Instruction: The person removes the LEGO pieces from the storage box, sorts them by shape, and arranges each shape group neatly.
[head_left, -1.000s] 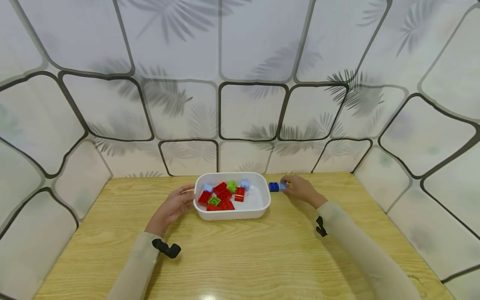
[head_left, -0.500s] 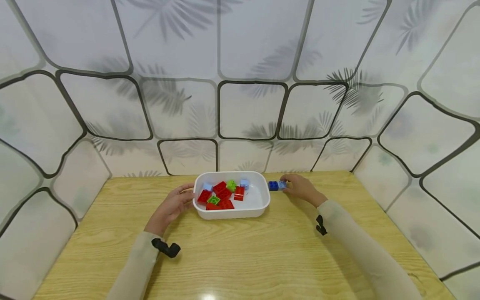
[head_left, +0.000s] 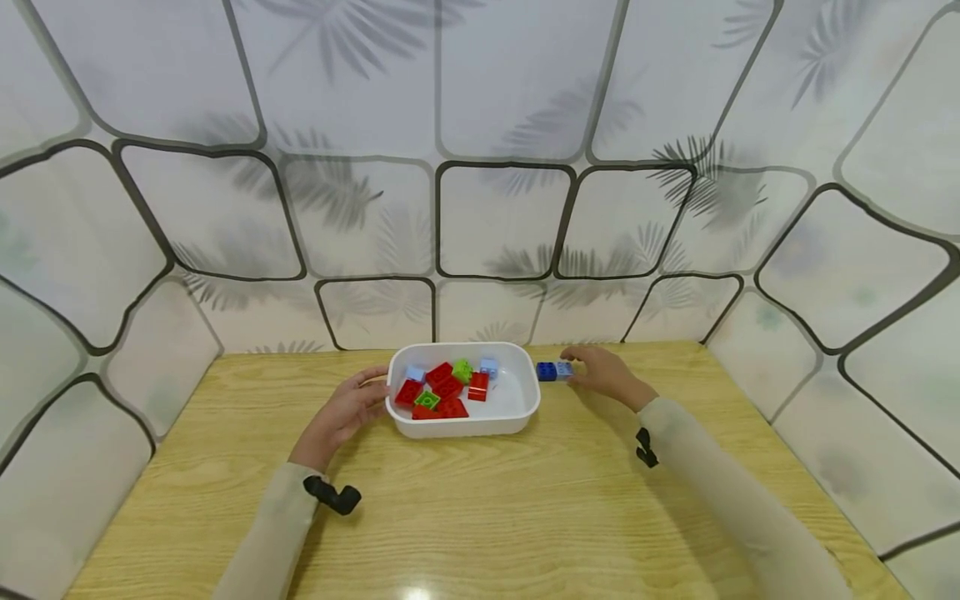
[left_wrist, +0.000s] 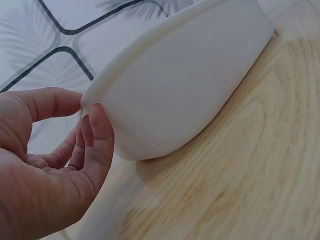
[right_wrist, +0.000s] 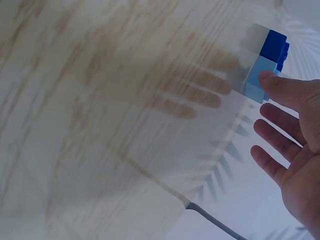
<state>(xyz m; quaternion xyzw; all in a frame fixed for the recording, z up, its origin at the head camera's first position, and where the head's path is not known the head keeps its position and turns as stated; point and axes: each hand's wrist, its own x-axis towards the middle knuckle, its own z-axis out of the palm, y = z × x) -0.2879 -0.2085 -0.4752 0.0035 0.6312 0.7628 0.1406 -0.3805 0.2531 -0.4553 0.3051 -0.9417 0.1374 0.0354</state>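
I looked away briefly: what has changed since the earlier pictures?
Only the right sleeve shifted visibly, slightly rightward. The right hand stays at the light blue brick beside the dark blue brick; the left hand and white tray stayed put. No clear letting go.

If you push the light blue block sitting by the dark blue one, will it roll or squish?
The light blue block probably won't roll, because its sides look flat. It likely won't squish either: its edges look straight and crisp. It might bump the dark blue block, which sits right beside it.
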